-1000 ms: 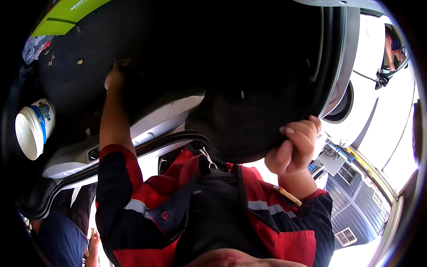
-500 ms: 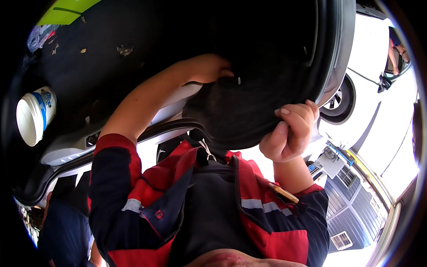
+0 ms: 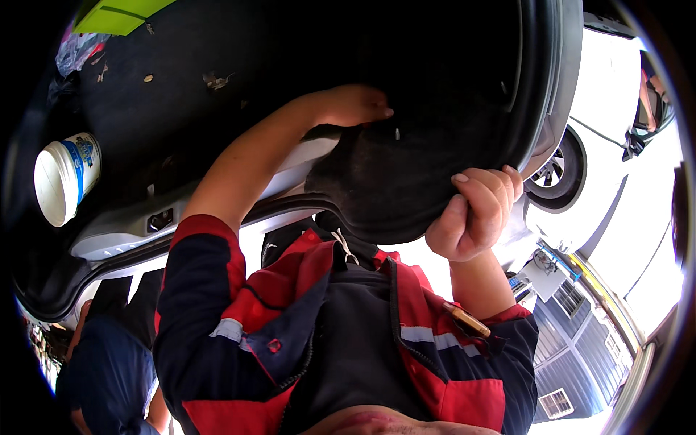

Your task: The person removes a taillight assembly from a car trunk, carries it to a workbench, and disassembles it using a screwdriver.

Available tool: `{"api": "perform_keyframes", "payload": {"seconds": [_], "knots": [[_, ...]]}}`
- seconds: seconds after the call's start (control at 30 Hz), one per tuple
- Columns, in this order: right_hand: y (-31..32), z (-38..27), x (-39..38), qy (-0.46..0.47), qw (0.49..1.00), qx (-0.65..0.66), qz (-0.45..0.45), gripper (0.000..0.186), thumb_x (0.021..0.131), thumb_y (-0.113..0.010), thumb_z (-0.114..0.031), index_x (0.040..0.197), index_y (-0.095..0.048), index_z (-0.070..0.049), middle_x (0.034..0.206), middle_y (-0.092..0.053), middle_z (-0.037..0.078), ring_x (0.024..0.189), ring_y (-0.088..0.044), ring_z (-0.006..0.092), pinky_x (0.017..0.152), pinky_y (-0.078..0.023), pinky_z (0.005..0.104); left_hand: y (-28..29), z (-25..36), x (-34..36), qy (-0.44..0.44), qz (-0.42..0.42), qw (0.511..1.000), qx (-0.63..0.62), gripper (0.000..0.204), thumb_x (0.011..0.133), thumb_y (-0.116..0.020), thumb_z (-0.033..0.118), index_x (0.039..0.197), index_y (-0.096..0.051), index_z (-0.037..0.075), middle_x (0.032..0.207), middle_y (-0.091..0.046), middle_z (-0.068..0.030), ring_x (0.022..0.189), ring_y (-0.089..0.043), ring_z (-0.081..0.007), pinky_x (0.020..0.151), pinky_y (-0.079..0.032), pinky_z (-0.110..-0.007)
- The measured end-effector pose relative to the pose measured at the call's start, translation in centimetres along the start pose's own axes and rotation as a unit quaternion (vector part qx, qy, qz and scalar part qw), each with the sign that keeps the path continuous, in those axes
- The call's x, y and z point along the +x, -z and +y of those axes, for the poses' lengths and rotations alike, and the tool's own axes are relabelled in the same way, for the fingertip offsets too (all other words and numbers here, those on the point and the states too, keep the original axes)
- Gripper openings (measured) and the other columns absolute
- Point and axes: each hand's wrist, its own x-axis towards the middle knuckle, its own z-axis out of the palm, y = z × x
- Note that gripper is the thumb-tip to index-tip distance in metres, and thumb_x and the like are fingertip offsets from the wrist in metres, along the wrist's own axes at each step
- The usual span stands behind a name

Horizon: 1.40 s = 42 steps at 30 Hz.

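I am at an open car trunk with dark lining (image 3: 428,167) and a rubber-sealed edge (image 3: 540,83). My left hand (image 3: 355,105) reaches across into it, fingers curled against the lining beside a small white piece (image 3: 397,134); whatever they may hold is hidden. My right hand (image 3: 475,210) has its fingers closed on the lining's curved lower right edge, by the seal. Below my left forearm runs a light grey sill trim (image 3: 109,235) with a black latch fitting (image 3: 159,220).
A white bucket (image 3: 58,181) lies at the left, with a green box (image 3: 123,14), plastic bag (image 3: 80,47) and scraps nearby. A person in dark blue (image 3: 109,370) is at the lower left. A white car (image 3: 602,80) stands at right, another person's arm (image 3: 647,101) beside it.
My left hand has swung right from the dark floor near the scraps to the lining beside the white piece. My right hand keeps its grip on the edge.
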Motion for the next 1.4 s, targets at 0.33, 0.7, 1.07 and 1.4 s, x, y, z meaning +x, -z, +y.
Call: {"api": "perform_keyframes", "payload": {"seconds": [0.33, 0.7, 1.07, 1.4], "knots": [[-0.3, -0.1, -0.1, -0.006, 1.000, 0.001, 0.009, 0.029, 0.059, -0.057, -0.007, 0.087, -0.063, -0.004, 0.072, -0.063, 0.008, 0.063, -0.056, 0.0213, 0.094, -0.038, 0.0404, 0.1, 0.7, -1.4, 0.041, -0.004, 0.997, 0.069, 0.048, 0.101, -0.050, 0.050, 0.114, -0.069, 0.007, 0.107, -0.071, -0.0149, 0.105, -0.066, -0.0317, 0.095, -0.049, -0.043], [-0.1, -0.4, -0.1, -0.005, 1.000, -0.009, -0.004, 0.030, 0.060, -0.056, -0.007, 0.089, -0.063, -0.004, 0.073, -0.063, 0.009, 0.064, -0.057, 0.0219, 0.096, -0.038, 0.0410, 0.2, -1.1, -0.6, -0.080, -0.016, 0.994, 0.077, 0.042, 0.100, -0.059, 0.044, 0.117, -0.067, 0.007, 0.094, -0.069, -0.0110, 0.086, -0.065, -0.0237, 0.085, -0.051, -0.038], [-0.2, -0.1, -0.1, -0.006, 1.000, -0.003, 0.006, 0.029, 0.058, -0.056, -0.007, 0.087, -0.063, -0.004, 0.071, -0.063, 0.009, 0.064, -0.058, 0.0218, 0.095, -0.038, 0.0415, 0.4, -0.6, -0.7, -0.011, 0.009, 0.998, 0.060, 0.038, 0.100, -0.058, 0.041, 0.113, -0.068, 0.007, 0.093, -0.069, -0.0094, 0.084, -0.064, -0.0196, 0.082, -0.051, -0.036], [-0.1, -0.2, -0.1, -0.003, 1.000, -0.006, 0.003, 0.031, 0.059, -0.056, -0.007, 0.089, -0.062, -0.004, 0.073, -0.064, 0.009, 0.064, -0.057, 0.0218, 0.096, -0.038, 0.0417, 0.5, -0.6, -0.9, 0.010, 0.005, 0.997, 0.073, 0.039, 0.101, -0.055, 0.041, 0.108, -0.069, 0.005, 0.096, -0.069, -0.0156, 0.090, -0.065, -0.0283, 0.087, -0.050, -0.041]]}}
